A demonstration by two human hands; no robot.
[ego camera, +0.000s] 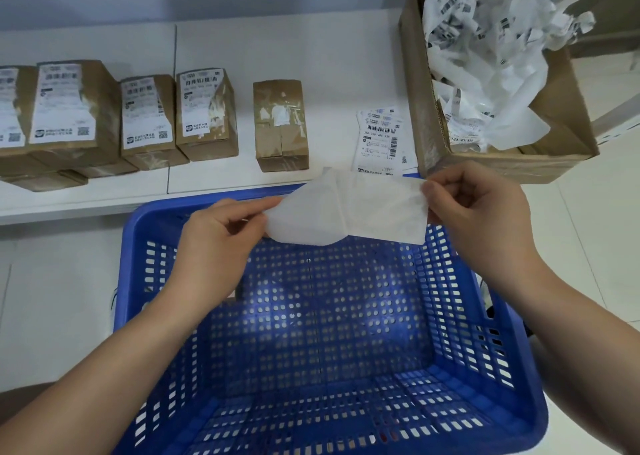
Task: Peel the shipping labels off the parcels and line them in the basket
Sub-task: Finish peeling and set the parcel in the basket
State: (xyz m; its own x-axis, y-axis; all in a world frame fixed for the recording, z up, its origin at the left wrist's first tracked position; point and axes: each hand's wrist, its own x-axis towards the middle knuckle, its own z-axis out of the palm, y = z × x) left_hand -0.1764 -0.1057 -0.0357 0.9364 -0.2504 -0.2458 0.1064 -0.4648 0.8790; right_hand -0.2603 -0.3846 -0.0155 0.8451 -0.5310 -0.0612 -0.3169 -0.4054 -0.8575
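White table (311,49): row of brown parcels (149,122) at left, one stripped parcel (280,125) apart, loose label sheets (381,139) beside open cardboard box (422,108) at right end.

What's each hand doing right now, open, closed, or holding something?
Left hand: pinches the left end of the white label sheet over the blue basket.
Right hand: pinches the sheet's right end.

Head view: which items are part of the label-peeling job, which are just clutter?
In the job:
- left hand and right hand, both pinching a white sheet
- blue basket
- labelled parcels
- stripped parcel
- flat labels on the shelf

Lying about:
- cardboard box of crumpled backing paper
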